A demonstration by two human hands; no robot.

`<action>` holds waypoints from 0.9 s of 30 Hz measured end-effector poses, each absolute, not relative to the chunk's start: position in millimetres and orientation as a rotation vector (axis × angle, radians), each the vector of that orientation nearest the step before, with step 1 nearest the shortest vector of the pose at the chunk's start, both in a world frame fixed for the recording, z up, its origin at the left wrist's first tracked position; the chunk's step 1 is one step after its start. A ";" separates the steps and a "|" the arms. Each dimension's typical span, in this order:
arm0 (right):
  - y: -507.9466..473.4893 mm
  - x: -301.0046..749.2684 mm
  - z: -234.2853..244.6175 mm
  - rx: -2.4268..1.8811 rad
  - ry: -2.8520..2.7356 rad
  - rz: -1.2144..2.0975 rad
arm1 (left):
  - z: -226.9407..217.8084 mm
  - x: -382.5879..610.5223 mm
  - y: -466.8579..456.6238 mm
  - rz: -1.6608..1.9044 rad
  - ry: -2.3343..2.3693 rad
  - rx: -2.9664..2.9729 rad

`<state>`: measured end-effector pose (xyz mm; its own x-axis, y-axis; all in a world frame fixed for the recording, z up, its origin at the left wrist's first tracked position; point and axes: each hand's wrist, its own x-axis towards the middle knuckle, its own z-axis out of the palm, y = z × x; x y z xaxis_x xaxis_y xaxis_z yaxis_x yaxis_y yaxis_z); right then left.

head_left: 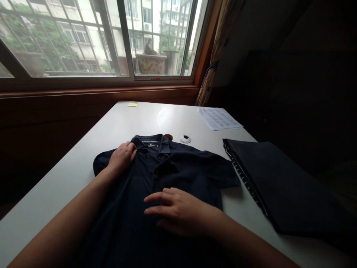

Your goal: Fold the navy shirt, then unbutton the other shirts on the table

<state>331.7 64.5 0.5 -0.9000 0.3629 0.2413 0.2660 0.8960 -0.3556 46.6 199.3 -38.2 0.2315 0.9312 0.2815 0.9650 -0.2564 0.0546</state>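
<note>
A dark navy collared shirt [189, 165] lies front up across the white table, its collar at the far end and one short sleeve spread to the right. My left hand [122, 156] is at the shirt's left shoulder beside the collar, its fingers bent together on the cloth; the fingertips are partly hidden. Over the middle of the shirt front is my right hand [178, 210], fingers apart and holding nothing. Whether it touches the cloth is not clear. The lower part of the shirt fades into shadow between my forearms.
To the right on the white table [83, 152] lies a flat dark folded item [281, 182] with a white-marked edge. Printed sheets [219, 118] and a yellow sticky note [132, 104] are at the back. A round hole [168, 137] and a white ring-shaped cover [185, 139] sit beyond the collar.
</note>
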 end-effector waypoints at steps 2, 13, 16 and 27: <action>60.4 328.2 -0.8 -0.453 -2.818 0.422 | -38.4 47.6 198.9 -0.390 -1.832 -2.358; 67.7 334.8 -7.0 -0.417 -2.746 0.466 | -34.2 51.5 195.6 -0.409 -1.863 -2.372; 71.9 340.5 -8.4 -0.430 -2.670 0.549 | -34.3 51.1 195.3 -0.416 -1.862 -2.375; 83.7 350.6 -13.0 -0.527 -2.533 0.748 | -34.3 50.1 195.5 -0.454 -1.875 -2.396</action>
